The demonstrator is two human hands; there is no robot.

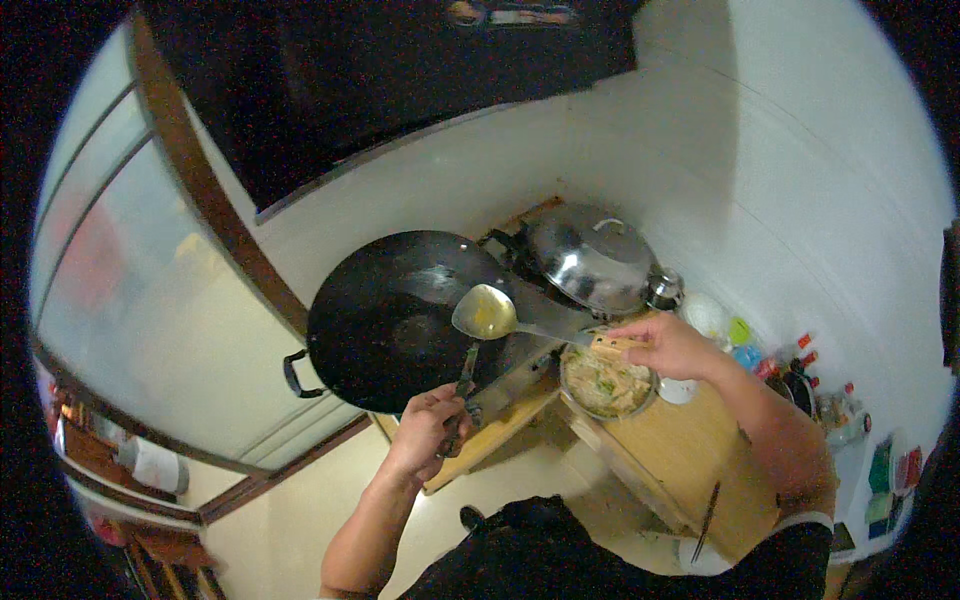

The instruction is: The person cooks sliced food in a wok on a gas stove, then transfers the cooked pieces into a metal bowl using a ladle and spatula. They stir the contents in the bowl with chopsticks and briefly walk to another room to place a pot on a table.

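Observation:
My right hand [667, 345] grips the wooden handle of a metal wok spatula [484, 311]. Yellowish residue marks the spatula's blade, which is over the right side of a large black wok [397, 322]. In my left hand [435, 427] is a slim utensil [468, 366] with a dark handle; its upper end meets the blade's lower edge, and its exact kind is unclear. No food can be made out in the wok. Below the spatula's handle, a round bowl [568, 386] holds pale cooked food with green bits.
A domed metal lid [592, 255] covers a pan on the back right of the stove. Beside it stands a small metal pot [664, 289]. Bottles [806, 367] line the wall. Chopsticks [706, 521] lie near the edge of the wooden counter [675, 450]. A sliding door [172, 262] is at left.

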